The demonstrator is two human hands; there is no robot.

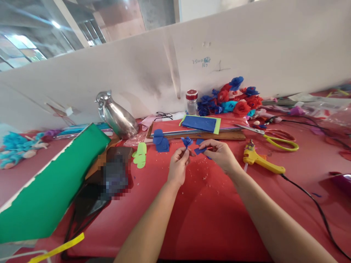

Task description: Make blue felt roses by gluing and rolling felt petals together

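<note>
Pinched between the fingertips of my left hand [178,162] is a small blue paper flower [187,141], held upright above the red table. My right hand [218,153], just beside it, grips a blue paper petal [199,150] by its edge. Another blue piece [199,141] lies behind the right fingers, partly hidden. To the left rest several blue paper petals [161,141] in an overlapping pile, with lime-green paper pieces [140,155] next to them.
A yellow glue gun [259,160] and scissors [279,138] lie right of my right hand. Behind stand a glass jar [192,104], a heap of paper roses [236,100] and a steel jug [117,115]. A green board [55,186] leans at left, beside a dark bag [90,199].
</note>
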